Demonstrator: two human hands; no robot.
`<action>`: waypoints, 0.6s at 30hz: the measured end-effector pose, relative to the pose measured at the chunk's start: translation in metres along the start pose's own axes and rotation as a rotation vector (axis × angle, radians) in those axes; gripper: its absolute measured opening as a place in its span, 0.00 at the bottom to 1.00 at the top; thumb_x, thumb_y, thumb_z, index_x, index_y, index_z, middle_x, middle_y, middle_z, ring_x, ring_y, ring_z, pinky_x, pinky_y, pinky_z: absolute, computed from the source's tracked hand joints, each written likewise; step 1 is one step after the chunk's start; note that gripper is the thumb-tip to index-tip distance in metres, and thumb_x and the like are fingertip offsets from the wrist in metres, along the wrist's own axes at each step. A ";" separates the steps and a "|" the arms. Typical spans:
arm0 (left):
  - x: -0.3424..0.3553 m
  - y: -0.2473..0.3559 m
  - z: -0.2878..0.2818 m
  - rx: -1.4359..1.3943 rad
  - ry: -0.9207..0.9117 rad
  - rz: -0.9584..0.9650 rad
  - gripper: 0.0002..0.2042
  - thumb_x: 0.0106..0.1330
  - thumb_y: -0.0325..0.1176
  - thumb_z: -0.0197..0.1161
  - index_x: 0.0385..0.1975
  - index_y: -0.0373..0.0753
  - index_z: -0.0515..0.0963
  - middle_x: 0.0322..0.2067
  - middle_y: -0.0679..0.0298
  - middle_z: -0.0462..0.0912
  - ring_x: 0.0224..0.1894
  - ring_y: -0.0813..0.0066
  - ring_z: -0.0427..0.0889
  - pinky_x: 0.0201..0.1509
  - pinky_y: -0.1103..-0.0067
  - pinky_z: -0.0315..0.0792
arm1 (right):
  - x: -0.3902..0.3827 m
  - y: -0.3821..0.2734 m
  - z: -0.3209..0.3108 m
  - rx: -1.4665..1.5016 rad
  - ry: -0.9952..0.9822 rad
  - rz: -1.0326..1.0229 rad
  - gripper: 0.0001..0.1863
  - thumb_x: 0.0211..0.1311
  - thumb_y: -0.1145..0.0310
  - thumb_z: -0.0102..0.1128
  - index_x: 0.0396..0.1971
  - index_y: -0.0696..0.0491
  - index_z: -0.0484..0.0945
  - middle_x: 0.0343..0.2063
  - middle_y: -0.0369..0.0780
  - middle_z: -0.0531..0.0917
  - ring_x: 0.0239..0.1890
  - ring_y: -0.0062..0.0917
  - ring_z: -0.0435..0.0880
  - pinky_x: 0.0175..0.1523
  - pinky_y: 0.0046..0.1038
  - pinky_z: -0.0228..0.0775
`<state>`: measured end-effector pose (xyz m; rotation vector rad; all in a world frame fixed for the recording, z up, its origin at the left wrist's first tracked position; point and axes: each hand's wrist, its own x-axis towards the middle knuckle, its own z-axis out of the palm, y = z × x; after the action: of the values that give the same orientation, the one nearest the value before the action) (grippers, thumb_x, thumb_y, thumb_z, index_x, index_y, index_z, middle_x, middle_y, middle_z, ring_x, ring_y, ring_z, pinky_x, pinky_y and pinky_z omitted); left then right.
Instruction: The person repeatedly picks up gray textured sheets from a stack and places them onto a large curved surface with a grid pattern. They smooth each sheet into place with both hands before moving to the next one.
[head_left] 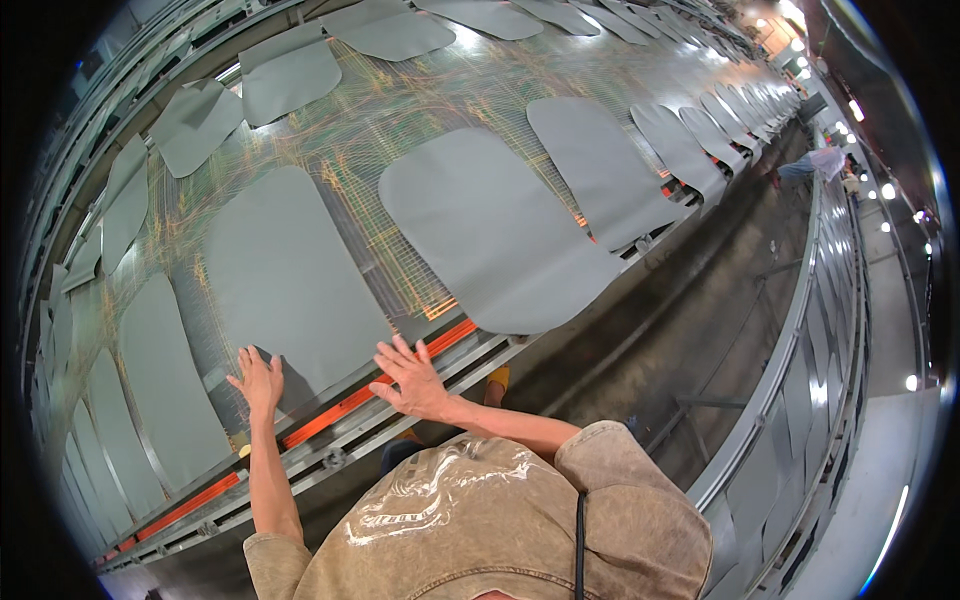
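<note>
A grey sheet [290, 265] with a rounded far end lies flat on a long table [385, 250] marked with many yellow, orange and green lines. At the sheet's near left corner is my left hand [261, 382], fingers spread, palm down. My right hand [414, 382] is over the near right corner and the table's orange edge strip [350, 402], its fingers apart. Neither hand grips anything. I cannot tell how firmly they touch the sheet. To the right, another grey sheet [490, 230] hangs slightly over the near edge.
Several similar sheets lie in rows along both long sides, including one with a folded corner [197, 125] on the far side. A metal rail [480, 352] borders the near edge. Behind me runs an aisle [700, 330], with a second table [800, 420] beyond. Another person [825, 163] stands farther down.
</note>
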<state>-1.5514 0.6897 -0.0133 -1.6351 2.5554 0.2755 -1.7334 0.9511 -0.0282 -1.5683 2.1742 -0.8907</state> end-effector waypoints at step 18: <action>-0.156 0.335 0.001 -1.330 -1.114 -0.551 0.40 0.71 0.66 0.40 0.49 0.25 0.73 0.39 0.44 0.84 0.36 0.58 0.88 0.32 0.74 0.82 | -0.094 0.293 -0.314 0.101 0.529 0.858 0.21 0.55 0.62 0.68 0.40 0.64 0.81 0.29 0.47 0.84 0.32 0.34 0.84 0.44 0.34 0.74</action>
<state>-1.7903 0.9654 0.0473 -1.4769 0.8944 2.2644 -2.0977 1.1931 0.0103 -0.2387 2.7040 -1.1328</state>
